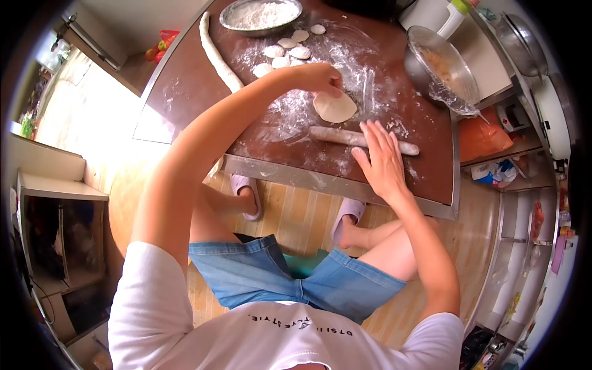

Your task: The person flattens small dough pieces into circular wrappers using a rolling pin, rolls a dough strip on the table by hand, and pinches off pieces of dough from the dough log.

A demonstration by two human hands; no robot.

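Observation:
A thin round dough wrapper [335, 109] lies on the floured brown table. The fingers of my left hand [320, 79] are closed on its upper edge. Just in front of the wrapper is a floury wooden rolling pin [336, 135], set slantwise near the table's front edge. My right hand [383, 157] rests flat across the pin's right part, fingers stretched out and not wrapped round it. Beyond my left hand sit several small flattened dough pieces [281, 62], dusted with flour.
A long dough rope [217, 55] runs along the table's left side. At the back stands a metal bowl of flour [262, 29]. On the right, a metal bowl [419, 68] with plastic film holds a pale mixture. The table's metal edge [320, 179] is above my knees.

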